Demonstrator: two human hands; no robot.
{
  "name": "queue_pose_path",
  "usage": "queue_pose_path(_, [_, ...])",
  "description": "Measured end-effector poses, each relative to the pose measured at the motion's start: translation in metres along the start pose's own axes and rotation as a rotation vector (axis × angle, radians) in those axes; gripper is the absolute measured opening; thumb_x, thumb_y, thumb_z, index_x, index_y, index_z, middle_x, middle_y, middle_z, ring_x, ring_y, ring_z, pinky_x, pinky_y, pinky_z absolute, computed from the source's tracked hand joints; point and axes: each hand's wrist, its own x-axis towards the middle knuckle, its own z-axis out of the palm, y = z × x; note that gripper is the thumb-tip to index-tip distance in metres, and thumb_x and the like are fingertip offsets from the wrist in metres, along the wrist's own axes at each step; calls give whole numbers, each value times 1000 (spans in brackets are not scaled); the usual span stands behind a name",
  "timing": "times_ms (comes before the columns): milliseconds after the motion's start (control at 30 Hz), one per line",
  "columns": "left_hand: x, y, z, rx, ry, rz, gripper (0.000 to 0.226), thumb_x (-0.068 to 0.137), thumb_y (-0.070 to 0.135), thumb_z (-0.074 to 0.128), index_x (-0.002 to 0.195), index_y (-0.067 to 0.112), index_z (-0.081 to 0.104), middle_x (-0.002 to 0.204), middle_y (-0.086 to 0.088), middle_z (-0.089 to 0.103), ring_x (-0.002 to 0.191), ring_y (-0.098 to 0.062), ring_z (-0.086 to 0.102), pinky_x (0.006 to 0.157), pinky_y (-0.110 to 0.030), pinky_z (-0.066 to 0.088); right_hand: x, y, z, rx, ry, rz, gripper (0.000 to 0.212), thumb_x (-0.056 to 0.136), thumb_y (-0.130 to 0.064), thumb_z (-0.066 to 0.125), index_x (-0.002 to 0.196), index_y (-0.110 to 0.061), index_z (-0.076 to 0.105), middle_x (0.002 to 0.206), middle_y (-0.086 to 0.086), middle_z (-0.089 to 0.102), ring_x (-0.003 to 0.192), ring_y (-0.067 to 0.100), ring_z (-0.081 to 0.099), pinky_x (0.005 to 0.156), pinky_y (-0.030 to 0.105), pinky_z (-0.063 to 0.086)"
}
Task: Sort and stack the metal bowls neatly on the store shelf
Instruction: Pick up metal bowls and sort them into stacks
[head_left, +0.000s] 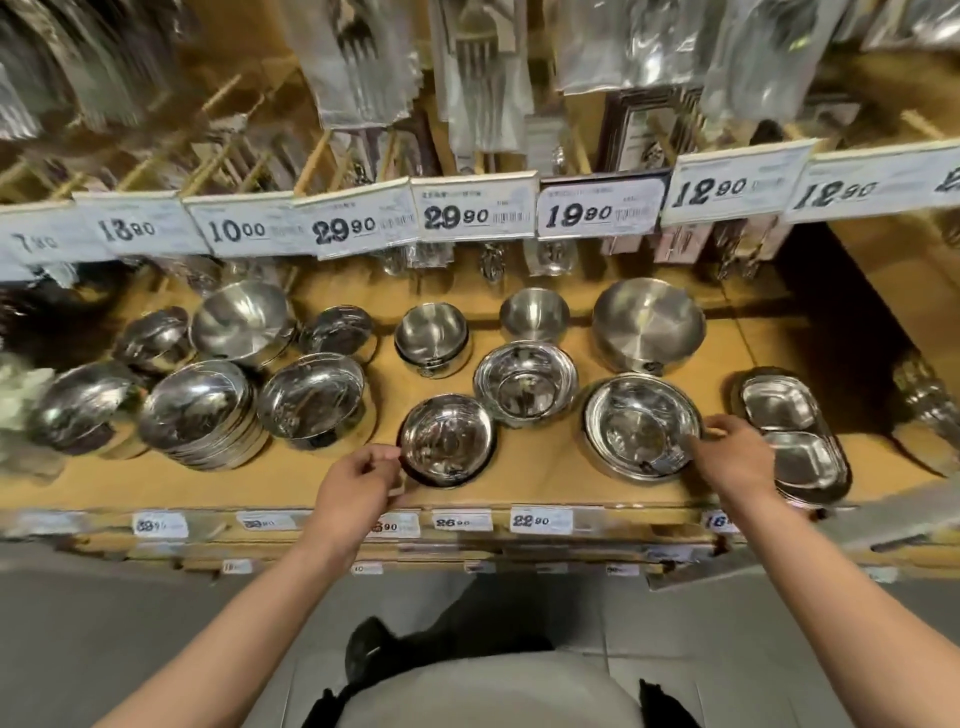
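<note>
Roughly halfway, I judge: stacks stand left of the small bowl (447, 440), loose bowls behind it on the shelf (519, 491). My left hand (358, 488) pinches its rim; my right hand (732, 457) grips the wide bowl (641, 426) to its right.

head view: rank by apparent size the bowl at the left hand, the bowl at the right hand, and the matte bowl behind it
1. and 2. matte bowl and right-hand bowl: near alike; the front one sits closer, so unsure.
3. left-hand bowl, clearly smallest.
</note>
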Motion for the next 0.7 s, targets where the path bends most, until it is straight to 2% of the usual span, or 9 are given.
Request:
queue_pose_path(100, [2,-1,4,-15,16,-29,18,104,8,53,100,13,69,96,-3,71,77,-9,72,63,-20,59,3,2,-1,-54,-11,6,35,84,-21,79,116,-9,72,116,21,73,113,39,65,91,39,48])
queue_pose_path(200, [5,-3,11,-14,7,-38,16,104,7,52,103,10,67,95,-3,69,77,-10,70,64,-22,58,4,1,-6,-66,-31,-16,32,85,-22,78,113,-9,72,115,20,73,114,38,64,91,38,47])
queue_pose_path(333, [11,-2,20,31,-29,-43,16,105,11,53,113,8,66,107,-10,66,94,-18,64,78,-29,59,5,-3,-14,-163,-83,-49,35,89,-29,73,115,-5,72,113,20,73,112,40,64,88,39,48])
queue_pose_path(400, [14,-1,23,36,-30,-49,17,104,9,51,112,10,66,110,-10,66,95,-20,64,80,-31,59,6,-6,-18,-204,-128,-64,27,92,-30,69,99,-4,74,100,19,74,103,39,67,78,36,46])
queue_pose_path(467, [16,2,25,31,-37,-48,17,103,6,51,107,13,67,109,-9,66,93,-18,64,74,-27,59,7,-10,-23,-213,-174,-54,31,94,-31,65,79,-4,71,85,16,73,92,36,68,72,35,46])
queue_pose_path(567, [21,9,30,-1,-49,-41,17,102,4,52,104,13,66,107,-10,64,94,-19,64,71,-24,58,8,-17,-30,-248,-187,-46,33,93,-32,66,77,-4,72,82,16,74,87,33,67,75,36,51])
queue_pose_path(633, [25,17,38,-9,-54,-41,15,102,4,53,102,12,66,104,-10,64,93,-20,65,70,-24,58,9,-18,-32,-244,-187,-51,30,92,-31,66,76,-7,73,77,13,75,89,32,70,82,39,55])
queue_pose_path(700, [30,27,48,-6,-68,-27,13,101,2,55,98,10,65,96,-10,63,88,-20,65,63,-20,58,8,-15,-34,-147,-172,-46,23,90,-26,68,78,-8,74,74,12,76,87,32,73,87,47,58])
